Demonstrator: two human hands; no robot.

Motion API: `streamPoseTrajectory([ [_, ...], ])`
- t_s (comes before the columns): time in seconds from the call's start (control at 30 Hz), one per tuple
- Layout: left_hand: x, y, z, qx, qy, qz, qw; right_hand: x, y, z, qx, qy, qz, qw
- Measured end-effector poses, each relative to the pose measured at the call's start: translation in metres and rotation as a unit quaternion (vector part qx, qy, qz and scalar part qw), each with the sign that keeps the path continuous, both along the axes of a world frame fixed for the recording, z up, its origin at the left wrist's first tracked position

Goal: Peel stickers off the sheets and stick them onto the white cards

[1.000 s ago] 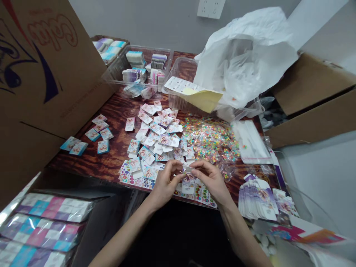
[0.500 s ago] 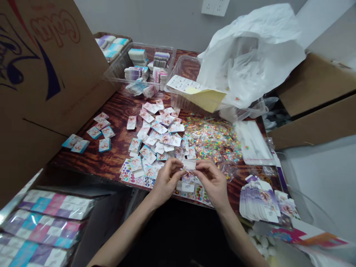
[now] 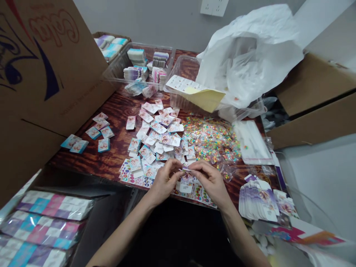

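Both my hands meet low in the middle of the view, and my left hand (image 3: 166,180) and my right hand (image 3: 211,180) pinch a small white paper piece (image 3: 185,169) between their fingertips. It shows nearly edge-on, with a purple tint, so its print is hidden. Just below my fingers lies a white card (image 3: 185,186) on printed sticker sheets (image 3: 130,170). Many small hand-printed cards (image 3: 158,138) are scattered over the dark wooden table (image 3: 102,163), left of and beyond my hands. To the right of my right hand spreads a heap of small colourful bags (image 3: 211,139).
A transparent tray of stacked cards (image 3: 139,66) and a yellow-backed label sheet (image 3: 194,92) stand at the back. A white plastic bag (image 3: 250,63) bulges at right, beside a purple card stack (image 3: 257,200). A cardboard flap (image 3: 47,66) looms left; wrapped packs (image 3: 52,205) lie lower left.
My fingertips have drawn closer together. The white piece, wide and flat-looking half a second ago, now shows as a thin edge between them.
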State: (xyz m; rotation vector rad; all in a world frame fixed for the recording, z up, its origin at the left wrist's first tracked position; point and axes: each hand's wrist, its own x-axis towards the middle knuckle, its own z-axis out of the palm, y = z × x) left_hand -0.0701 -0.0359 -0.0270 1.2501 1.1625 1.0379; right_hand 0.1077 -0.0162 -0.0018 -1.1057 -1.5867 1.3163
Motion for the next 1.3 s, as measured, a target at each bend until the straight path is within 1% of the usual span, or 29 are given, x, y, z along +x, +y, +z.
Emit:
streamPoseTrajectory([
  [0.07, 0.000, -0.001, -0.001, -0.001, -0.006, -0.008, 1.000, 0.000, 0.001, 0.000, -0.027, 0.017, 0.002, 1.000],
  [0.2, -0.001, -0.002, 0.001, 0.011, 0.046, -0.034, 0.998, -0.002, 0.002, -0.006, -0.104, 0.032, -0.065, 0.992],
  [0.27, -0.001, -0.002, 0.004, 0.015, 0.067, -0.042, 0.997, -0.002, 0.003, -0.011, -0.123, 0.032, -0.090, 0.988],
  [0.33, -0.001, -0.002, 0.005, 0.011, 0.070, -0.048, 0.996, -0.001, 0.003, -0.013, -0.131, 0.032, -0.097, 0.986],
  [0.43, -0.001, -0.003, 0.003, 0.000, 0.050, -0.052, 0.997, 0.002, 0.004, -0.011, -0.140, 0.024, -0.074, 0.987],
  [0.53, 0.000, -0.003, -0.002, -0.017, 0.019, -0.062, 0.998, 0.007, 0.007, -0.003, -0.104, -0.020, -0.025, 0.994],
  [0.6, 0.000, -0.003, -0.005, -0.026, 0.001, -0.062, 0.998, 0.010, 0.008, 0.003, -0.052, -0.056, 0.019, 0.997],
  [0.7, -0.002, -0.003, -0.006, -0.024, -0.013, -0.053, 0.998, 0.013, 0.008, 0.008, 0.034, -0.095, 0.074, 0.992],
  [0.77, -0.004, -0.002, -0.005, -0.003, 0.010, -0.059, 0.998, 0.013, 0.006, 0.008, 0.087, -0.117, 0.084, 0.986],
  [0.83, -0.007, 0.000, -0.001, 0.025, 0.048, -0.067, 0.996, 0.014, 0.004, 0.002, 0.107, -0.128, 0.076, 0.983],
  [0.87, -0.009, 0.004, 0.000, 0.035, 0.063, -0.062, 0.995, 0.014, 0.003, -0.002, 0.101, -0.127, 0.059, 0.985],
  [0.93, -0.015, 0.015, 0.001, 0.047, 0.075, -0.022, 0.996, 0.012, 0.000, -0.013, 0.081, -0.139, -0.011, 0.987],
  [0.97, -0.019, 0.024, 0.001, 0.051, 0.074, 0.011, 0.996, 0.010, -0.002, -0.019, 0.080, -0.164, -0.055, 0.982],
  [1.03, -0.028, 0.044, -0.003, 0.075, 0.076, 0.080, 0.991, 0.004, -0.007, -0.032, 0.107, -0.253, -0.122, 0.954],
  [1.07, -0.032, 0.054, -0.004, 0.101, 0.085, 0.108, 0.985, 0.000, -0.010, -0.038, 0.127, -0.307, -0.133, 0.934],
  [1.1, -0.036, 0.063, -0.006, 0.134, 0.103, 0.127, 0.977, -0.004, -0.012, -0.043, 0.144, -0.357, -0.130, 0.914],
  [1.17, -0.041, 0.074, -0.005, 0.202, 0.168, 0.147, 0.953, -0.013, -0.017, -0.051, 0.162, -0.426, -0.112, 0.883],
  [1.23, -0.039, 0.071, -0.001, 0.251, 0.237, 0.162, 0.925, -0.018, -0.019, -0.057, 0.165, -0.450, -0.103, 0.871],
  [1.3, -0.032, 0.055, 0.005, 0.268, 0.268, 0.181, 0.908, -0.018, -0.018, -0.059, 0.166, -0.429, -0.112, 0.881],
])
